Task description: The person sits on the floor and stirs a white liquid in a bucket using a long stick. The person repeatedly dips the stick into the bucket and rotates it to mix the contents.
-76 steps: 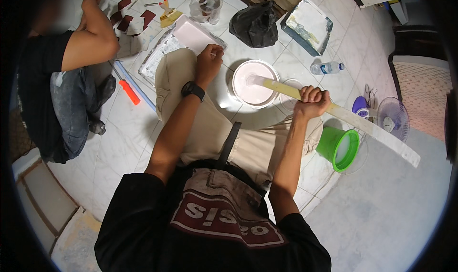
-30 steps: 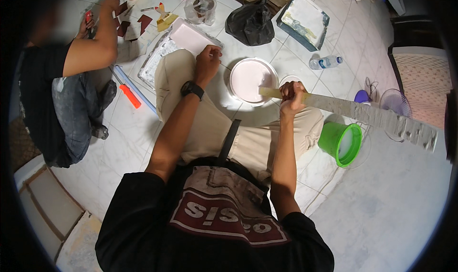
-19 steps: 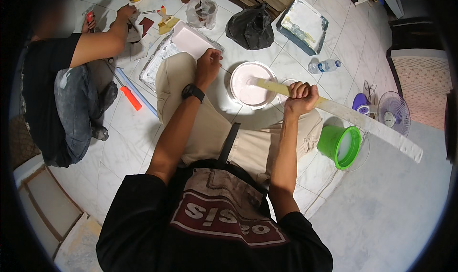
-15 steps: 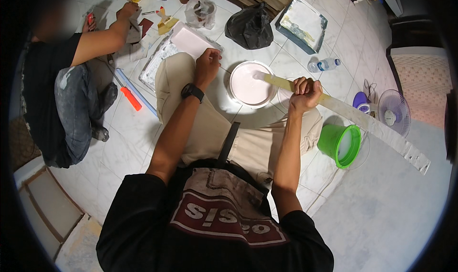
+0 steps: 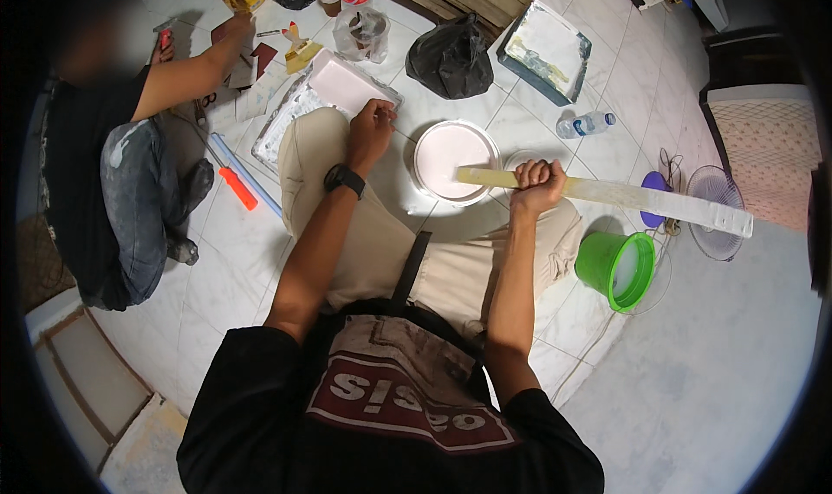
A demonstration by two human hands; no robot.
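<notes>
My right hand (image 5: 539, 186) is closed around a long flat stick (image 5: 650, 201), whose yellowish end dips into pale pink paint in a round white bucket (image 5: 455, 160). The stick's whitish end reaches out to the right over a fan. My left hand (image 5: 373, 132), a dark watch on its wrist, rests by my left knee at the edge of a paint tray (image 5: 342, 82) holding pink paint. Its fingers are loosely bent and apart, and nothing shows in them. A round lid (image 5: 523, 158) lies partly hidden behind my right hand.
A green bucket (image 5: 602, 260) stands by my right knee, a water bottle (image 5: 585, 125) beyond it. Farther off are a black plastic bag (image 5: 451, 56) and a second tray (image 5: 546, 52). At left, a person (image 5: 130, 173) sits near an orange-handled tool (image 5: 237, 188).
The stick has swung: its outer end rose and its paint end came nearer me within the bucket. My right hand shifted slightly left. My left hand has barely moved.
</notes>
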